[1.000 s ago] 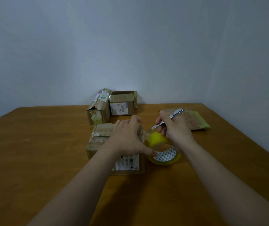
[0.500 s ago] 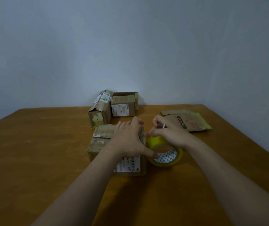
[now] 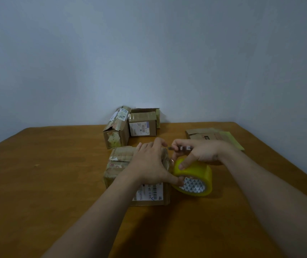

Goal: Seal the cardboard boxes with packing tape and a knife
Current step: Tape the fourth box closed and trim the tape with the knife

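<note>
A small cardboard box with a barcode label on its front stands in the middle of the wooden table. My left hand lies flat over the box's top, its thumb reaching down to the yellow tape roll that leans against the box's right side. My right hand grips a metal knife held level just above the roll, blade pointing left toward the box's top edge. One of its fingers rests on the roll.
Two more taped cardboard boxes stand at the back of the table against the wall. A flattened cardboard piece lies at the back right, near the table's right edge.
The knife swung down from pointing up and right to lying level over the roll. My right hand lowered onto the tape roll; my left hand stayed on the box.
</note>
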